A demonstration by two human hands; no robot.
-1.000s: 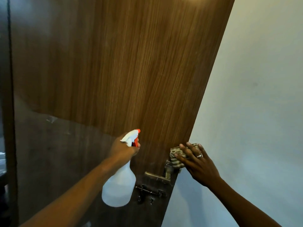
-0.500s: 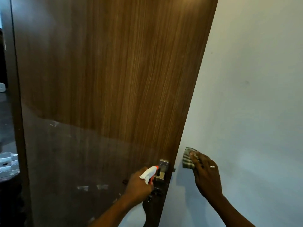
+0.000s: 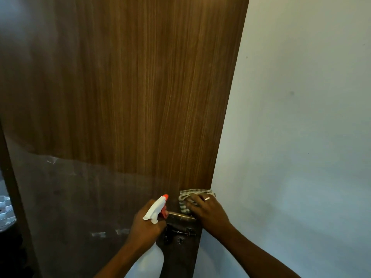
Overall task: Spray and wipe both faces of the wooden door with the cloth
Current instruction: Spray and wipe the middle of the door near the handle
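Observation:
The wooden door (image 3: 140, 93) fills the left and middle of the view, brown with vertical grain, its lower part in shadow. My left hand (image 3: 145, 227) grips the neck of a white spray bottle (image 3: 155, 210) with an orange nozzle, close to the door face left of the metal handle (image 3: 180, 217). My right hand (image 3: 210, 212), a ring on one finger, presses a striped cloth (image 3: 189, 194) against the door just above the handle, near the door's right edge.
A pale wall (image 3: 301, 117) stands right of the door edge. A bolt latch (image 3: 180, 233) sits below the handle. Along the left runs the dark door frame (image 3: 12, 197), with a pale patterned object (image 3: 6, 213) beyond it.
My right hand has moved the cloth from the wall side back left onto the door above the handle. My left hand with the bottle stays by the handle.

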